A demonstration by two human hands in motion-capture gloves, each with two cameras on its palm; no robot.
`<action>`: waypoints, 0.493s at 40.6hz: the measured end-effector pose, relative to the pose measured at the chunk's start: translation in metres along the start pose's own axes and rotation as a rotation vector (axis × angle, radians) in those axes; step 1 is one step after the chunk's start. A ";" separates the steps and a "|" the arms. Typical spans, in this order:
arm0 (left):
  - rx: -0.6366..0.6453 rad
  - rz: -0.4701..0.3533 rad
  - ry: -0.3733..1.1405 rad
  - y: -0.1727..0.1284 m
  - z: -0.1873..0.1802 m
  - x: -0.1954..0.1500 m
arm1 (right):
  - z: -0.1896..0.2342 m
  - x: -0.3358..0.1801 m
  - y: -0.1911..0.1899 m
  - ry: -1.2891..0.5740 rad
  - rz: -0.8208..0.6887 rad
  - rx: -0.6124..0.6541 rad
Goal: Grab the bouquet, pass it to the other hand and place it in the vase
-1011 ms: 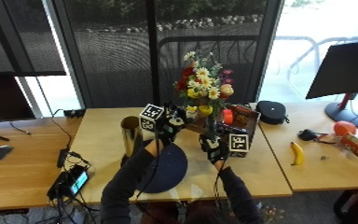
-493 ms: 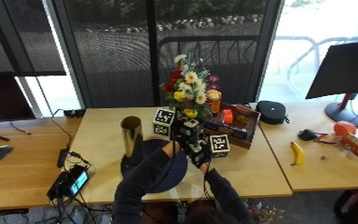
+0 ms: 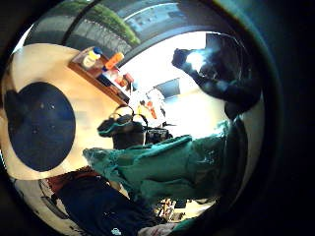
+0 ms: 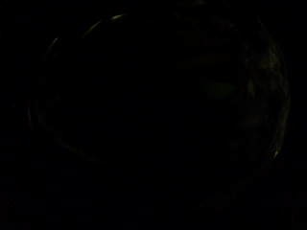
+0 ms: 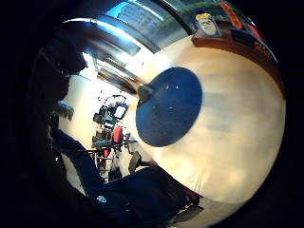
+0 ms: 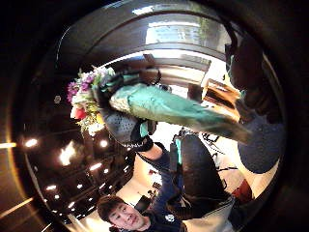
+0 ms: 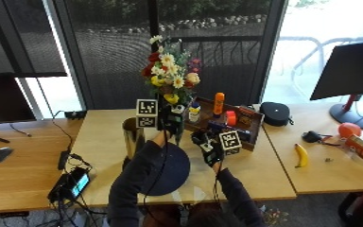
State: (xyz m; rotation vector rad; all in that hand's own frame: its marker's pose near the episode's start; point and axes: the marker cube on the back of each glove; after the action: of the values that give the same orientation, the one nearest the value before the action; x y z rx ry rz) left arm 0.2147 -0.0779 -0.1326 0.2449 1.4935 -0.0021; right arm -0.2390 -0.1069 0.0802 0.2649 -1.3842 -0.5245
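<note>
No text, label, brand, number or sign can be read in any view. The bottles in the wooden tray (image 7: 247, 124) beyond the right hand's (image 7: 208, 144) fingers carry labels, but they are too small to make out.

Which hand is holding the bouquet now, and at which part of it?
The left hand holds the bouquet upright by its green wrapped stem, just under the flowers. The right hand is apart from it and holds nothing.
</note>
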 end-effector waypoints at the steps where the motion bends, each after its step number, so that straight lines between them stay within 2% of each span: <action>1: 0.018 0.001 -0.014 -0.002 -0.006 0.006 | -0.003 -0.002 0.002 -0.013 0.048 0.005; 15: 0.211 0.002 -0.142 -0.036 -0.071 0.061 | -0.043 -0.004 -0.014 0.051 0.098 0.045; 20: 0.269 0.036 -0.143 -0.065 -0.094 0.061 | -0.049 0.000 -0.022 0.051 0.113 0.057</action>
State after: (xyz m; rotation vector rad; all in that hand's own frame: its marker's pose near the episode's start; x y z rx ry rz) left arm 0.1168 -0.1171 -0.2087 0.4784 1.3443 -0.1889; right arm -0.1951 -0.1316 0.0608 0.2424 -1.3572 -0.3825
